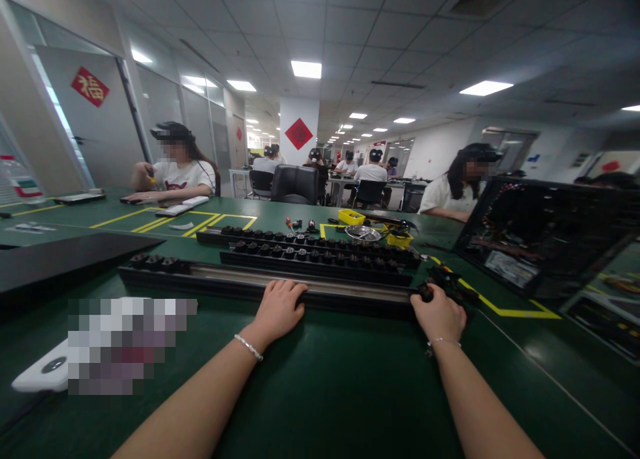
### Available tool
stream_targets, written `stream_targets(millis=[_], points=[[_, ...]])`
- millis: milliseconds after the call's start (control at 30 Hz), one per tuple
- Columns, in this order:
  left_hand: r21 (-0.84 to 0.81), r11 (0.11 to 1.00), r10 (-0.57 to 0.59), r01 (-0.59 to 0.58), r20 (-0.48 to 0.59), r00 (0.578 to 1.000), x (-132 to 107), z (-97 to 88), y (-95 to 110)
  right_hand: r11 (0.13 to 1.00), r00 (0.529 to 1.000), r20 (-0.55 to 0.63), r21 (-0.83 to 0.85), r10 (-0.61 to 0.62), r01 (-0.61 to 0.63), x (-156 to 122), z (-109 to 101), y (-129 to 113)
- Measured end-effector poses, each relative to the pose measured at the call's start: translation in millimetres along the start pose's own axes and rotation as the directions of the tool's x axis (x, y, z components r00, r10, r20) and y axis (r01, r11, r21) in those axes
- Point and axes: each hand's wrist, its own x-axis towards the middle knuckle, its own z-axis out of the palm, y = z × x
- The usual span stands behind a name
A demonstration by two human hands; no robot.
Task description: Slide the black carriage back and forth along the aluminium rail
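Note:
A long black power-strip housing (350, 292) lies crosswise before me, its channel open upward. Three black socket modules (153, 262) sit in its left end. My left hand (280, 310) is closed over the near edge at mid-length, fingertips at the channel. At the right end my right hand (443, 315) is closed, thumb and fingers around a small black socket module (426, 291); the fingers partly hide it. Just behind lie two more black strips, the nearer one (320, 265) and the farther one (250, 236), each filled with a row of sockets.
At left are a white phone-like object (45, 372), partly blurred, and a dark flat panel (65, 262). An open computer case (545, 239) stands at right, near black cables (445, 275). Behind the strips are a metal dish (363, 233) and yellow bin (351, 217). Co-workers sit across the table.

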Motion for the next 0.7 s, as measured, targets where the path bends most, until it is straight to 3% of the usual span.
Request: stream_targets(millis=[700], points=[[-0.002,1.0,-0.005,0.005,0.019,1.0,-0.2,-2.2,1.0,0.999,0.999,-0.045,0.028,0.019,-0.018,2.9,4.1,1.6]])
